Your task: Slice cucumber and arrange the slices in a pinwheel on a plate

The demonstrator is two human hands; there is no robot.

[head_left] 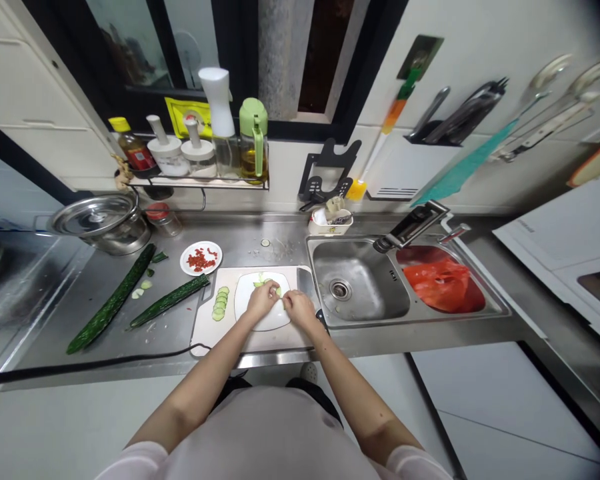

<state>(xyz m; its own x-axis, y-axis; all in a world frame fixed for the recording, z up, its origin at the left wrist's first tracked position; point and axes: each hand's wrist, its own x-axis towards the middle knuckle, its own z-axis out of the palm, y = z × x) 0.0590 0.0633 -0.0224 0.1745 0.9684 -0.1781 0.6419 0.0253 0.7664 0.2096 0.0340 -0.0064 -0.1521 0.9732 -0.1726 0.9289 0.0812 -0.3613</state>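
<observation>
A white square plate [247,313] lies on a pale cutting board [205,333], with a few green cucumber slices [258,283] near its far side. Over the plate, my left hand [263,299] has its fingers closed on a thin cucumber slice [279,292]. My right hand [299,309] is beside it, fingertips pinched at the same pale green piece; the fingers partly cover it. A row of overlapping cucumber slices [220,304] rests on the board to the left. At the board's right edge lies a knife [307,283], its dark handle partly behind my right wrist.
Left of the board lie a cut cucumber [170,301], a whole cucumber [111,300] and a small plate [185,259] of chopped red pieces. A steel pot [100,223] stands behind. A black cable [105,362] crosses the front. The sink [360,280] is right, holding a red bag [437,283].
</observation>
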